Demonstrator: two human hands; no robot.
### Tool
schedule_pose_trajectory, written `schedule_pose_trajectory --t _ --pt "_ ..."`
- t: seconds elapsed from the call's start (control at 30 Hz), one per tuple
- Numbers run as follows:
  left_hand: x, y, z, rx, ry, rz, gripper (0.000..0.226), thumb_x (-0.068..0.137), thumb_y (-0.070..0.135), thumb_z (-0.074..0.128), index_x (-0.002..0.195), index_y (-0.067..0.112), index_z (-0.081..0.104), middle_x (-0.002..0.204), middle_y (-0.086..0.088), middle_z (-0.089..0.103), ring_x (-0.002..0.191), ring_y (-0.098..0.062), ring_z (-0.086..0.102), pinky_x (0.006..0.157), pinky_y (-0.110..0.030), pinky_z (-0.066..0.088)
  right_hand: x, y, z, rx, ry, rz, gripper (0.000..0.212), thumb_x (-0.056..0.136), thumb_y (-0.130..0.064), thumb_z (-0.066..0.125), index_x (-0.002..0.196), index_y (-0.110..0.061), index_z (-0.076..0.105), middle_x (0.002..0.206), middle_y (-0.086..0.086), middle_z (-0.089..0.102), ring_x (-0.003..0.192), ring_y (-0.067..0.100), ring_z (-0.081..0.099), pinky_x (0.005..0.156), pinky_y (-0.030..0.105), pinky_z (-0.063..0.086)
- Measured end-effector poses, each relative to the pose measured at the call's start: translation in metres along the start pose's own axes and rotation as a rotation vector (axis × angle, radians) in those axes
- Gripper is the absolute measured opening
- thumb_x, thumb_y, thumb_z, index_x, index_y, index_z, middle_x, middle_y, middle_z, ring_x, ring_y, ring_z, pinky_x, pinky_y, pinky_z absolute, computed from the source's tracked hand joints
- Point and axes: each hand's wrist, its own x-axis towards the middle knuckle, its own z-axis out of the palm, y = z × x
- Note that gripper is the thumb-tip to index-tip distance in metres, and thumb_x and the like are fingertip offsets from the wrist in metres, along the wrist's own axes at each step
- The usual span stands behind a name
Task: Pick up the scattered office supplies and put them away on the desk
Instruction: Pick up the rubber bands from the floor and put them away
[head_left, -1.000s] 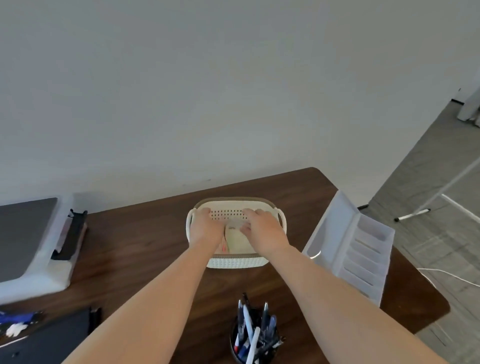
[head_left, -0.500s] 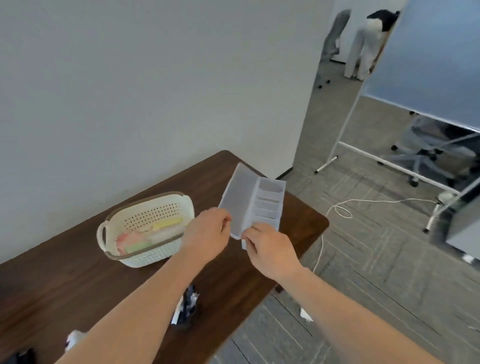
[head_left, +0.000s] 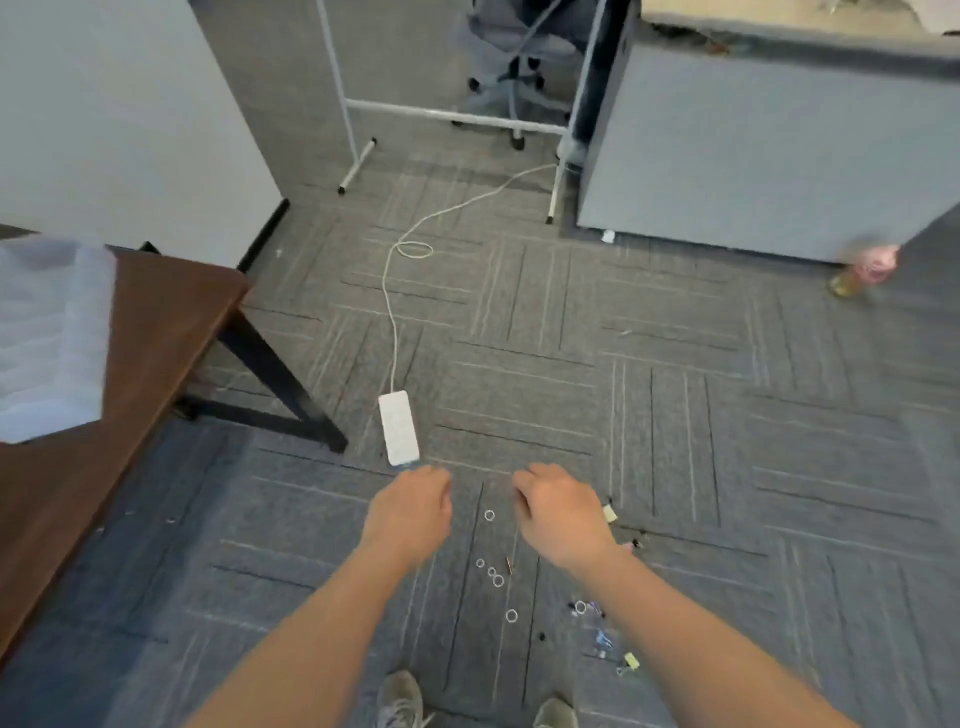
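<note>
Small office supplies lie scattered on the grey carpet: several white rings (head_left: 490, 515), a thin red stick (head_left: 509, 566), binder clips (head_left: 610, 513) and coloured paper clips (head_left: 601, 638). My left hand (head_left: 410, 512) and my right hand (head_left: 558, 512) hang above the floor with loosely curled fingers, holding nothing; the rings lie between and below them. The brown desk (head_left: 156, 332) stands at the left, with a clear plastic organiser box (head_left: 49, 332) blurred on it.
A white power strip (head_left: 398, 428) with its cable (head_left: 395, 312) lies on the carpet just beyond my left hand. The desk's black leg (head_left: 280, 384) slants nearby. A whiteboard stand (head_left: 358, 156), a grey partition (head_left: 769, 156) and a bottle (head_left: 862, 270) stand farther off. My shoes (head_left: 402, 701) show below.
The view swung from the desk, basket and organiser box to the floor at the right. Both hands left the box and now hang empty over the scattered supplies.
</note>
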Motion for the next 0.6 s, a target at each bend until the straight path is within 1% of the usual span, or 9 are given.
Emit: schedule_pose_trajectory --t 0.1,0.2,0.27,0.33,0.4,0.5,0.6 --pt "0.025 0.014 0.096 0.02 -0.16 -0.017 0.017 0.094 0.021 0.04 0.096 0.013 0.054 0.1 -0.005 0.058 0.096 -0.027 0.056 0.075 -0.038 0.044 -0.026 0.076 0.065 0.011 -0.081 0.149 0.012 0.094 -0.023 0.046 0.097 -0.016 0.056 0.098 0.002 0.059 0.098 0.026 0.056 0.063 0.033 0.042" --pt "0.051 -0.001 0.199 0.045 -0.275 -0.004 0.015 0.095 0.021 0.04 0.098 0.013 0.053 0.103 -0.006 0.055 0.096 -0.028 0.056 0.073 -0.036 0.041 -0.043 0.135 0.154 0.013 -0.193 0.247 0.012 0.093 -0.02 0.046 0.1 -0.015 0.054 0.102 0.003 0.058 0.099 0.026 0.055 0.06 0.031 0.036" --pt "0.068 -0.022 0.27 0.064 -0.331 -0.004 0.016 0.095 0.019 0.04 0.102 0.012 0.053 0.107 -0.006 0.054 0.096 -0.027 0.057 0.069 -0.034 0.037 -0.046 0.164 0.223 -0.003 -0.286 0.274 0.015 0.093 -0.017 0.045 0.105 -0.014 0.053 0.104 0.005 0.056 0.1 0.028 0.056 0.062 0.034 0.041" --pt "0.085 -0.047 0.338 0.091 -0.376 -0.011 0.015 0.095 0.017 0.041 0.104 0.011 0.052 0.109 -0.007 0.052 0.093 -0.029 0.058 0.066 -0.034 0.036 -0.044 0.186 0.294 -0.003 -0.377 0.275 0.021 0.092 -0.015 0.048 0.112 -0.016 0.052 0.108 0.005 0.055 0.101 0.03 0.057 0.066 0.036 0.044" --pt "0.105 -0.072 0.403 0.13 -0.388 -0.007 0.012 0.094 0.014 0.044 0.103 0.012 0.052 0.108 -0.008 0.051 0.088 -0.031 0.059 0.065 -0.038 0.042 -0.034 0.206 0.364 -0.017 -0.421 0.244 0.025 0.092 -0.016 0.049 0.117 -0.017 0.05 0.111 0.005 0.055 0.103 0.03 0.057 0.067 0.035 0.043" --pt "0.137 -0.106 0.49 0.133 -0.372 0.003 0.013 0.094 0.011 0.044 0.103 0.012 0.053 0.106 -0.008 0.051 0.085 -0.031 0.059 0.064 -0.039 0.044 -0.008 0.234 0.459 -0.018 -0.422 0.177 0.027 0.095 -0.021 0.047 0.122 -0.018 0.049 0.114 0.005 0.056 0.106 0.03 0.055 0.07 0.036 0.046" --pt "0.168 -0.133 0.557 0.09 -0.347 0.013 0.018 0.093 0.013 0.048 0.11 0.012 0.051 0.111 -0.008 0.047 0.087 -0.031 0.058 0.067 -0.042 0.049 0.019 0.257 0.535 -0.014 -0.44 0.09 0.031 0.096 -0.026 0.049 0.127 -0.022 0.046 0.119 0.005 0.054 0.101 0.032 0.058 0.068 0.039 0.05"
